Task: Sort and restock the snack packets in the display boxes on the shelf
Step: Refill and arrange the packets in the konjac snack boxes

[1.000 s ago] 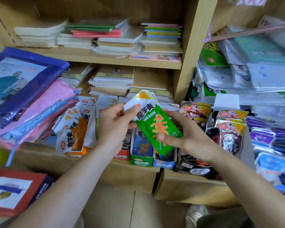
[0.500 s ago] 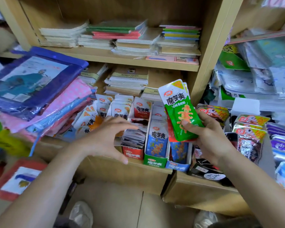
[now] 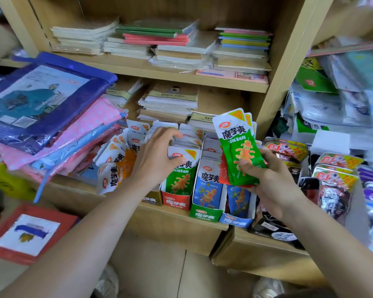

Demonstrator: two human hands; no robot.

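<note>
Over the front edge of the shelf, the right grip pinches a fan of green snack packets upright, thumb across their lower half, while just beside it the left grip curls round the tops of packets standing in the red display box, next to a green box and a blue box.

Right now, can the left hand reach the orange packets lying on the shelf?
Probably yes. The left hand grips boxed packets right beside the orange packets, with nothing between; it would need to let go first.
</note>
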